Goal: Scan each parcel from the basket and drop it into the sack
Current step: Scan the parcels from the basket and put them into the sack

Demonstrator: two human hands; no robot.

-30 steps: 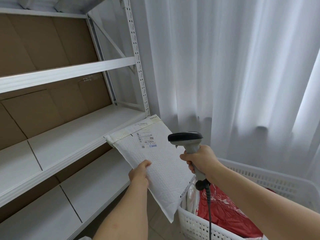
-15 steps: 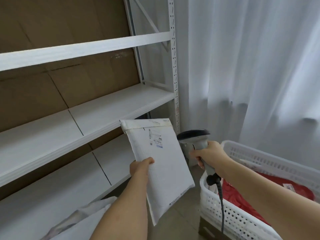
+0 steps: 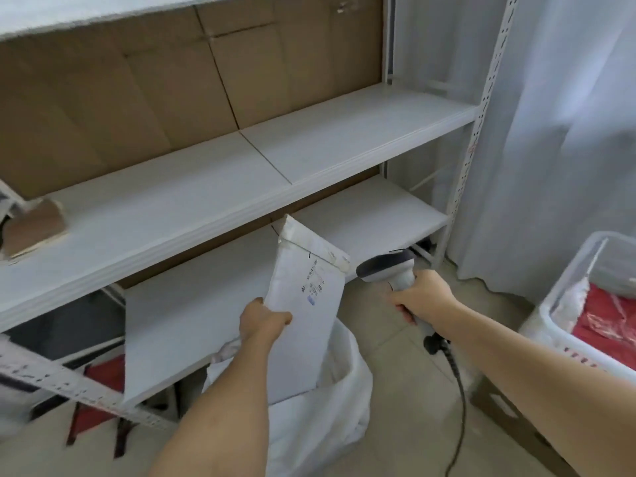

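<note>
My left hand (image 3: 263, 320) pinches the left edge of a white padded parcel (image 3: 306, 325) with a printed label near its top. The parcel hangs almost upright, and its lower end is inside the mouth of the white sack (image 3: 330, 418) on the floor. To the right, my right hand (image 3: 421, 297) grips the handle of a grey and black barcode scanner (image 3: 389, 268), whose head points left toward the parcel. Its black cable drops to the floor. The white slatted basket (image 3: 554, 304) stands at the right edge and holds red parcels (image 3: 609, 321).
A white metal shelving unit (image 3: 309, 156) with brown cardboard backing fills the left and middle. A brown cardboard piece (image 3: 34, 225) lies on its left end. Red items sit under the lowest shelf. White curtains (image 3: 568, 132) hang at right. A cardboard box (image 3: 509, 418) sits below the basket.
My view has swung left and down. My left hand has lowered the parcel away from the scanner, and its lower end has gone into the sack. The basket has shifted to the right edge.
</note>
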